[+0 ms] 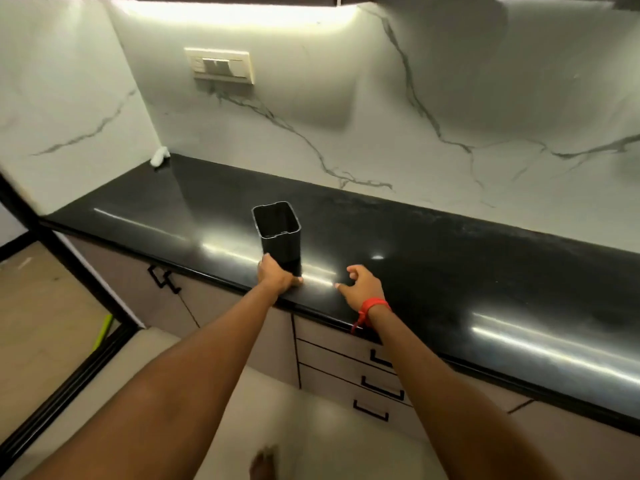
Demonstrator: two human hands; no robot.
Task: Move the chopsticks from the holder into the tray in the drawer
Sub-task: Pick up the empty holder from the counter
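Note:
A black rectangular holder (279, 233) stands upright on the black countertop (433, 251) near its front edge. No chopsticks show inside it from this angle. My left hand (275, 273) is wrapped around the holder's base. My right hand (363, 285), with a red band on the wrist, hovers just right of the holder with fingers spread and nothing in it. Below the counter edge, three drawers (332, 362) with black handles are all closed, and no tray is in view.
A marble-patterned wall backs the counter, with a switch panel (221, 65) on it. A white crumpled cloth (159, 156) lies in the far left corner. Cabinet doors with black handles (162, 278) are at lower left. My bare foot (265, 462) is on the floor.

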